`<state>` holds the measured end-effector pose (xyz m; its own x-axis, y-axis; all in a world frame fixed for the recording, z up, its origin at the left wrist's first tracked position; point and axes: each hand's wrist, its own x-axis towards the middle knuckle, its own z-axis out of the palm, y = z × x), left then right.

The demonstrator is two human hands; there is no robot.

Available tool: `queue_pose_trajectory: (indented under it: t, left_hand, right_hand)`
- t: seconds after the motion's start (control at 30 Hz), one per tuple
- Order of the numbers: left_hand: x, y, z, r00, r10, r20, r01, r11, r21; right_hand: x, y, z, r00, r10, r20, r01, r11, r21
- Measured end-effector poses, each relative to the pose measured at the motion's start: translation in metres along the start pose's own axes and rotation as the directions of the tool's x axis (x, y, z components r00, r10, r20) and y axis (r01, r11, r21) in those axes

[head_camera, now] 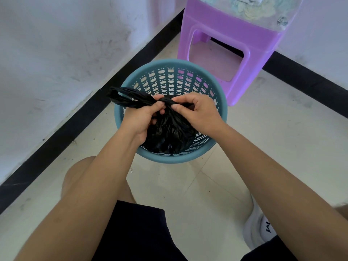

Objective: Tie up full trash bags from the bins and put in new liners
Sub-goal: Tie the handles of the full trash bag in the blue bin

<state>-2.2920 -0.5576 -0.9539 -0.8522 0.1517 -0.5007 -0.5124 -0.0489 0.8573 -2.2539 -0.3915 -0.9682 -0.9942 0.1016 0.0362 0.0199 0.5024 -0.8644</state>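
A black trash bag sits inside a round blue perforated bin on the tiled floor. The bag's top is gathered and twisted into a knot above the bin's middle. My left hand grips the bag's handle strands, whose looped end sticks out to the left over the rim. My right hand pinches the knot from the right, fingers closed on the plastic. Both hands hover over the bin's opening. What the bag holds is hidden.
A purple plastic stool stands right behind the bin in the room's corner, with crumpled pale material on top. White walls with black baseboard run along the left and back. My knees and a white shoe are near the bottom.
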Motion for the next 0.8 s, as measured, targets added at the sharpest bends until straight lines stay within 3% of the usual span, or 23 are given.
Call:
queue_pose_trajectory:
  t: [0.13, 0.27, 0.43, 0.63, 0.8]
  left_hand:
    - [0.001, 0.0, -0.002, 0.997, -0.079, 0.009, 0.078, 0.952, -0.295]
    - [-0.001, -0.002, 0.003, 0.999, -0.053, -0.003, 0.047, 0.914, -0.403]
    - [-0.003, -0.006, 0.007, 0.996, 0.032, -0.088, -0.06, 0.939, -0.339]
    - [-0.004, -0.021, 0.006, 0.966, 0.139, -0.218, -0.153, 0.987, -0.047]
    - [-0.004, -0.023, 0.007, 0.958, 0.1, -0.27, -0.124, 0.99, -0.074]
  right_hand:
    - [0.0, 0.0, -0.003, 0.997, 0.078, -0.015, -0.076, 0.989, 0.13]
    - [-0.001, 0.002, -0.002, 0.999, 0.038, 0.002, -0.038, 0.989, 0.141]
    - [-0.001, 0.007, -0.004, 0.995, 0.075, 0.071, -0.084, 0.988, 0.128]
    - [-0.005, 0.003, 0.002, 0.993, 0.045, 0.108, -0.047, 0.999, 0.017]
    - [-0.004, 0.004, 0.003, 0.995, 0.036, 0.091, -0.036, 0.999, -0.005]
